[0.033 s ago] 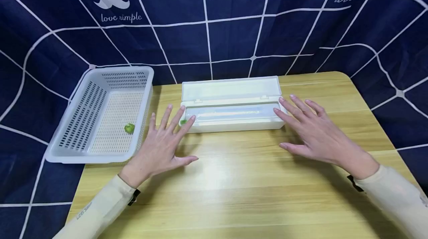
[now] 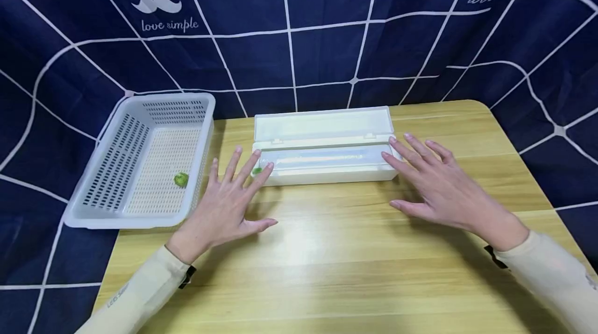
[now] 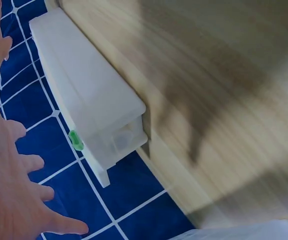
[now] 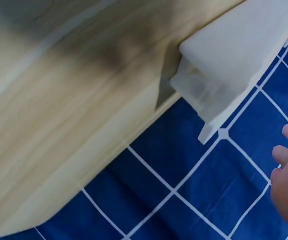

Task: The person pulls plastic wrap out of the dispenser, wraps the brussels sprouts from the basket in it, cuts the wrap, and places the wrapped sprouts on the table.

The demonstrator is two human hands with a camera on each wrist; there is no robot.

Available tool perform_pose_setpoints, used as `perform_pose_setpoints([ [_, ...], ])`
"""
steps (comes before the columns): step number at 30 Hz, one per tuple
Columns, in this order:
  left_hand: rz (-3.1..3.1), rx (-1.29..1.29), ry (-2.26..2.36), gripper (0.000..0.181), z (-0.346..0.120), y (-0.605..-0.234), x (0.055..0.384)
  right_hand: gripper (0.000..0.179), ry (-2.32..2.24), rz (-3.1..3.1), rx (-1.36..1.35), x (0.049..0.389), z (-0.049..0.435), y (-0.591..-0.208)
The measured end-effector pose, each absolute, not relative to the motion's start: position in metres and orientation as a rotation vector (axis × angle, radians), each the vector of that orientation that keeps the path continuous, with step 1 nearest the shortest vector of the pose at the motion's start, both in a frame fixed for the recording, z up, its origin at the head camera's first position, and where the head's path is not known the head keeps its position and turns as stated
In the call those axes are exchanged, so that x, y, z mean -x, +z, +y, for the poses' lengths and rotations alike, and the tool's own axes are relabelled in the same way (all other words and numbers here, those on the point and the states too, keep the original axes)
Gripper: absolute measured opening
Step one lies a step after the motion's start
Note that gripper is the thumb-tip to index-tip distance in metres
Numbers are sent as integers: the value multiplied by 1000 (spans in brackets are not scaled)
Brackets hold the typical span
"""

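A long white cling film box (image 2: 327,174) lies across the table, its lid (image 2: 322,123) raised at the back. Shiny clear film (image 2: 322,156) shows inside, and a small green piece (image 2: 257,171) sits at the left end. My left hand (image 2: 226,204) is spread palm down, its fingertips overlapping that end in the head view. On the other side, my right hand (image 2: 434,188) is spread too, fingertips close to the box's right end. Neither holds anything. In the left wrist view the green piece (image 3: 75,140) sticks out from the box's edge (image 3: 88,80).
Left of the box stands a white plastic basket (image 2: 198,168) with slotted walls, a small round green object (image 2: 181,179) inside. Dark blue cloth (image 2: 322,58) with white lines hangs behind the wooden table (image 2: 327,271) and along its sides.
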State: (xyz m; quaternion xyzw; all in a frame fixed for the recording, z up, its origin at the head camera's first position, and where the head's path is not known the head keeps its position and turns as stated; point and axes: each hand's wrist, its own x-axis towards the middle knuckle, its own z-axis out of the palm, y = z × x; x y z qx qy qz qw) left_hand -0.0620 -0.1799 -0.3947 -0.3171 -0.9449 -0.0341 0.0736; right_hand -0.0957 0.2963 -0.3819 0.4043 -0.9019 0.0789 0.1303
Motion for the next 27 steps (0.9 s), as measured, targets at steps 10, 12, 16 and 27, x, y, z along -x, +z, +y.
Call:
perform_pose_setpoints([
  [10,-2783,914,-200,102,-188,-401,72,87,537,-2524,-1127,100,291,-389],
  [12,-2786,904,-238,99,-191,-404,75,85,609,-2516,-1103,103,290,-392],
  [16,-2782,877,-388,90,-193,-410,81,79,745,-2552,-1013,107,292,-396],
  [27,-2497,876,-753,37,-186,-425,104,64,916,-2548,-881,118,286,-411],
])
